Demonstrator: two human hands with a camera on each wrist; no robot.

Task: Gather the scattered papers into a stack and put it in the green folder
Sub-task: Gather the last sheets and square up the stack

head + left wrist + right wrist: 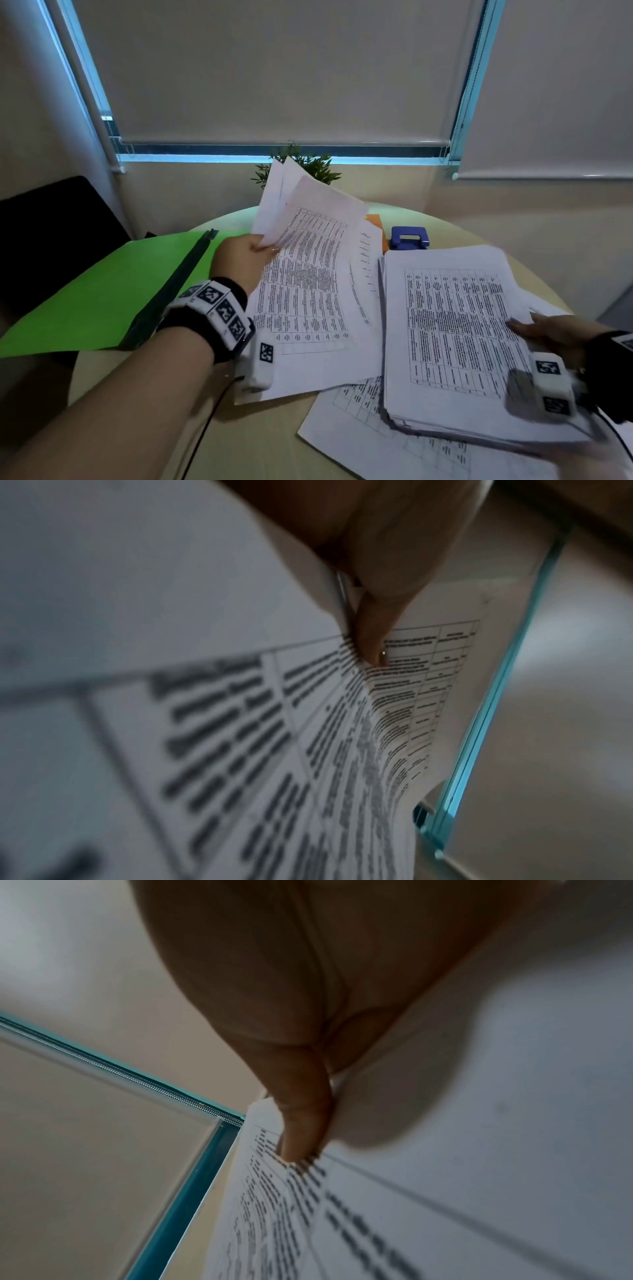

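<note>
My left hand (250, 255) pinches a loose bunch of printed papers (315, 274) at their left edge and holds them tilted above the table; in the left wrist view its thumb (371, 631) lies on the top sheet (404, 696). My right hand (544, 330) grips a thick stack of papers (452, 335) at its right edge, lifted off the table, with the thumb (301, 1123) on top of the stack (479, 1177). The green folder (113, 284) lies open on the table's left side. More sheets (370, 442) lie under the stack.
A round beige table (144, 383) carries everything. A blue hole punch (409, 238) and an orange sheet (376, 222) sit behind the papers. A small plant (308, 166) stands at the far edge below the window blinds. A black chair (51, 236) is at the left.
</note>
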